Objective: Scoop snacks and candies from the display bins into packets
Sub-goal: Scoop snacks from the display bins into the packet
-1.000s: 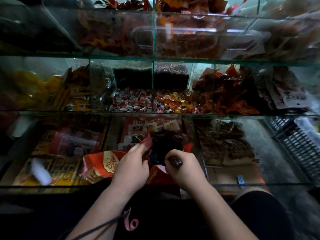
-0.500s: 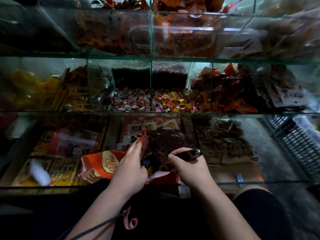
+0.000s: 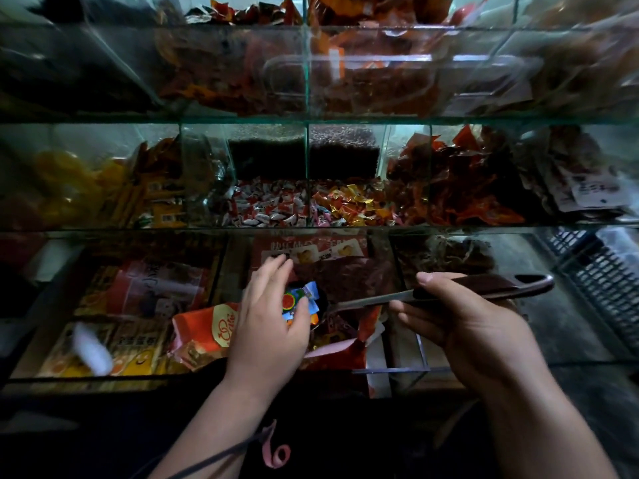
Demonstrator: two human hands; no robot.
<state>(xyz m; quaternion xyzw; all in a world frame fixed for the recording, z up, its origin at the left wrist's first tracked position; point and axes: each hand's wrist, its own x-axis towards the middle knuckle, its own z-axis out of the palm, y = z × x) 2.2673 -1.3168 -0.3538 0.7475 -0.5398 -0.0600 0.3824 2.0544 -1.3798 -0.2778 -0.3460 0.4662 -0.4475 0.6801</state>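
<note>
I'm watching right hand [image 3: 477, 326] gripping dark-handled metal scoop [image 3: 501, 286], thumb pressing on top. Left hand [image 3: 266, 319], fingers straight and together, cupping bright wrapped candies [image 3: 299, 300] at scoop bowl, over open red foil packet [image 3: 340, 345]. I'm judging: tilting slowly, keeping packet mouth underneath.

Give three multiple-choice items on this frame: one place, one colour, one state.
1. The white-red candies sit on: A the top shelf; B the middle shelf, left of the gold candies; C the floor.
2. The wrapper by the left hand is mostly: A blue; B black; C purple.
3. The right hand: A hangs idle; B grips the scoop; C holds a packet.
Key: B, they fill a middle bin beside the gold ones; A, blue shows beside the thumb; B, fingers curl round the handle.
</note>
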